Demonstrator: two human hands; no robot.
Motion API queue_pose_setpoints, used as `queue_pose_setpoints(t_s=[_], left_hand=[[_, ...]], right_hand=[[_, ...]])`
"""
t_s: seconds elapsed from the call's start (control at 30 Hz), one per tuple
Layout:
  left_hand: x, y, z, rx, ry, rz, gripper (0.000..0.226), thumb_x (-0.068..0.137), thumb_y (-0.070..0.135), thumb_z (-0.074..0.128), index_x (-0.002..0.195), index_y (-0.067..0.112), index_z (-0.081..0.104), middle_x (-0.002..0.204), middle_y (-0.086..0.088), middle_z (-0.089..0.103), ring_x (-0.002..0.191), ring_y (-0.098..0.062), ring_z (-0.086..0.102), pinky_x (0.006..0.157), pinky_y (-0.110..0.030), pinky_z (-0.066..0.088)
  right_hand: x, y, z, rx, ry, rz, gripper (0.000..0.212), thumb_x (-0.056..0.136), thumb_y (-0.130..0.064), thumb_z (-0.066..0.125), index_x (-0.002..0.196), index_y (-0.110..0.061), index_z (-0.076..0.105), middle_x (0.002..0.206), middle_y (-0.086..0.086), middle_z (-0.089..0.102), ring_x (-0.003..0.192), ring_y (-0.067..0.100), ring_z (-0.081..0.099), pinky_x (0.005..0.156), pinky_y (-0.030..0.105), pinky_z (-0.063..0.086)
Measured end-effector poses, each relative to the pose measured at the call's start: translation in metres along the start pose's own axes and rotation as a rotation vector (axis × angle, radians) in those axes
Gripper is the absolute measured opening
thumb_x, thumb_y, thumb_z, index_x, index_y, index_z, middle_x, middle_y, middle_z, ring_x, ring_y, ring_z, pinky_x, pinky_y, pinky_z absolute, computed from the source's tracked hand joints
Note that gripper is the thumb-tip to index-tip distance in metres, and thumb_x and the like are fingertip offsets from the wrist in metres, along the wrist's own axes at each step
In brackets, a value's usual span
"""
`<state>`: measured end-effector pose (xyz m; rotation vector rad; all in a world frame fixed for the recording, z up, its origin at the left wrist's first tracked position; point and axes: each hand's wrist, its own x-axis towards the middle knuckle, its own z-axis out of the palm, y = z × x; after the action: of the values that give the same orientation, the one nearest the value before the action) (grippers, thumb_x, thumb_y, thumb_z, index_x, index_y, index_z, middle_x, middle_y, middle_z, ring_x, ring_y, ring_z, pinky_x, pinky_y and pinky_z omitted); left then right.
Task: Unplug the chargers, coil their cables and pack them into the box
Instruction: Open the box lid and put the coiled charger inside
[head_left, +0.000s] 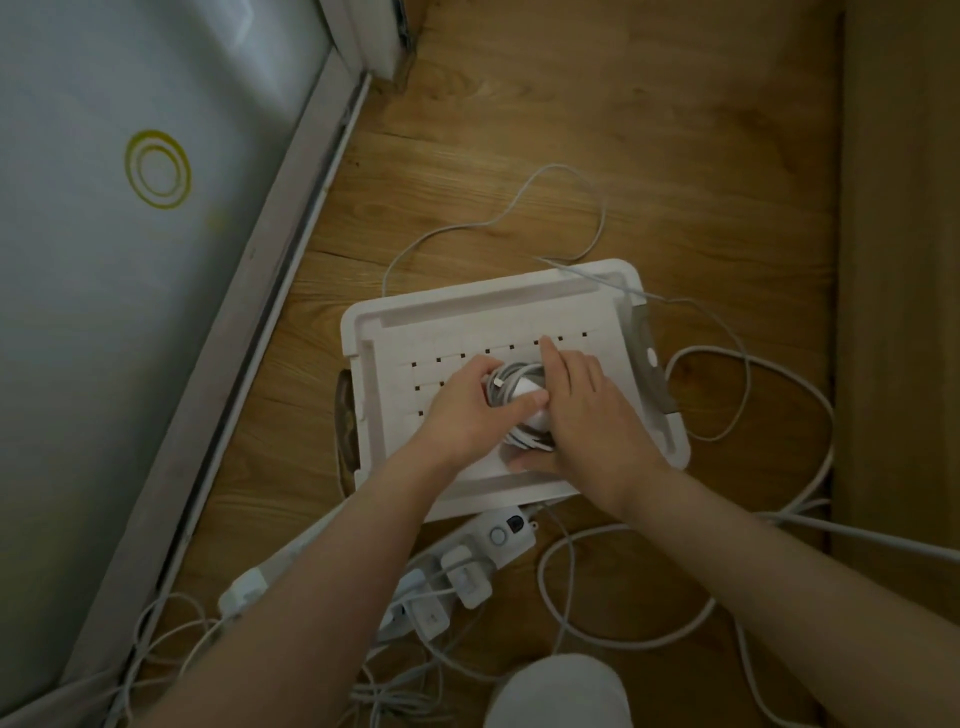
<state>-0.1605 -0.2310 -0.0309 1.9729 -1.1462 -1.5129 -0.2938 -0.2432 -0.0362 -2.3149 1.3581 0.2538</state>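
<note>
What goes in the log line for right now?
hands: left, right both on coiled charger | place: in box | strip: chargers plugged in

A wooden floor (571, 130) with a strong grain fills most of the view in dim, warm light. Along its left edge runs a pale frame (291, 249) holding a frosted glass panel (104, 286) marked with yellow rings (157, 170). A tan wooden panel (898, 260) stands at the right edge.
</note>
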Motion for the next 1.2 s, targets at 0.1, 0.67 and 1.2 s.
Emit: queue_pose_setpoints(t_s=[0.1, 0.67, 1.2], left_hand=[[0.001, -0.001, 0.002, -0.053, -0.022, 0.010, 0.035, 0.084, 0.029, 0.069, 0.111, 0.014, 0.054, 0.102, -0.007, 0.065, 0.095, -0.023, 0.063, 0.087, -0.040, 0.052], [0.004, 0.001, 0.005, -0.089, -0.011, 0.006, 0.026, 0.087, 0.027, 0.064, 0.110, 0.017, 0.056, 0.097, 0.003, 0.064, 0.085, -0.007, 0.058, 0.065, -0.017, 0.043], [0.000, 0.002, 0.009, -0.031, 0.053, 0.059, 0.030, 0.087, 0.032, 0.064, 0.112, 0.019, 0.055, 0.099, 0.003, 0.063, 0.084, -0.007, 0.060, 0.067, -0.016, 0.048]], right_hand=[[-0.006, 0.008, -0.009, 0.177, -0.097, -0.053, 0.126, 0.066, -0.059, 0.070, 0.148, -0.008, -0.011, 0.153, 0.006, 0.008, 0.141, 0.020, 0.008, 0.115, 0.030, 0.014], [0.006, 0.067, -0.017, -0.007, 0.084, 0.416, 0.033, 0.091, 0.004, 0.041, 0.124, -0.003, 0.043, 0.107, 0.018, 0.061, 0.093, 0.031, 0.061, 0.071, 0.035, 0.050], [-0.029, 0.008, -0.009, -0.020, 0.020, -0.123, 0.086, 0.093, -0.039, 0.051, 0.148, -0.006, -0.006, 0.158, 0.008, 0.001, 0.145, 0.021, 0.003, 0.112, 0.026, -0.006]])
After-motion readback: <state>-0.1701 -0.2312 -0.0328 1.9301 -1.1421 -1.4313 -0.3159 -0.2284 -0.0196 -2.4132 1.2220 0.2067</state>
